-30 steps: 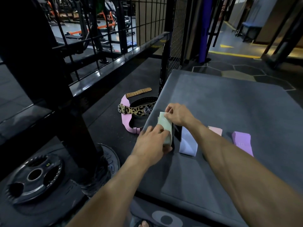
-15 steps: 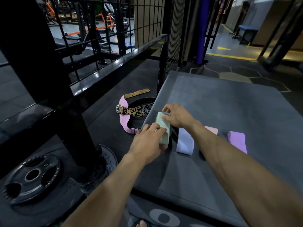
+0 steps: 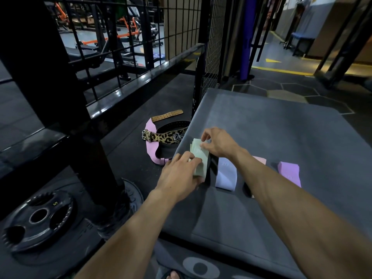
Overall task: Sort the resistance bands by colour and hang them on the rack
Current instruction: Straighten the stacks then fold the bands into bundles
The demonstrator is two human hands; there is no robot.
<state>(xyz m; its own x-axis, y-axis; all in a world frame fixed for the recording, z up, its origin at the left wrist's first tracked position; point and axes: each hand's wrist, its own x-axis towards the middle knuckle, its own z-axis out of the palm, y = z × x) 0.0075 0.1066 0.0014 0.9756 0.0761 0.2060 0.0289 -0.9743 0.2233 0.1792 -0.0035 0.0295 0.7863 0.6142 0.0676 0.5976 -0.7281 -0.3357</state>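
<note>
Both arms reach forward over grey padded platform (image 3: pixel 281 137). Left hand (image 3: pixel 179 176), palm down, fingers curled round near end of green band stack (image 3: pixel 198 158) at platform's left edge. Right hand (image 3: pixel 218 142) pinches the stack's far top end, fingertips bent. Lavender band (image 3: pixel 225 174) just right of stack, pink band (image 3: pixel 260 159) behind right forearm, purple band (image 3: pixel 289 173) further right

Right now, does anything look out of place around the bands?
Yes: a leopard-print lifting belt lies loose on the floor beside the grey pad, half folded over a pink strap. The bands themselves sit tidy; both hands hold the green stack.
</note>
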